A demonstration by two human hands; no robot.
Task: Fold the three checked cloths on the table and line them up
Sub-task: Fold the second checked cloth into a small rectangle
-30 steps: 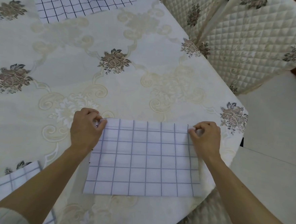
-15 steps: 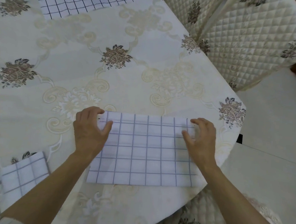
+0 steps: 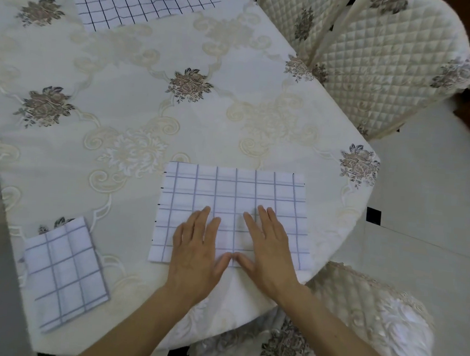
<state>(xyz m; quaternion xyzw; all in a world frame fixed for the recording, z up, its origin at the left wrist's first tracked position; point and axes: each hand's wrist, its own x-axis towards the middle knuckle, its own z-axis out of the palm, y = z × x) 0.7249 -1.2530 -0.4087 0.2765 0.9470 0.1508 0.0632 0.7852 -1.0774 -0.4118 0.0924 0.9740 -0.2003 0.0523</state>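
While both hands, left (image 3: 195, 247) and right (image 3: 265, 246), lie open and flat, thumbs touching, they press the cloth (image 3: 232, 194) beneath them, likely smoothing its fold.

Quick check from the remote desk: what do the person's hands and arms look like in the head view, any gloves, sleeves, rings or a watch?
Both the left hand and the right hand are bare: no gloves, no rings showing on the fingers in view. Both wrists and forearms are uncovered down to the bottom edge of the picture, with no watch, bracelet or sleeve visible. Nails look short and unpainted.
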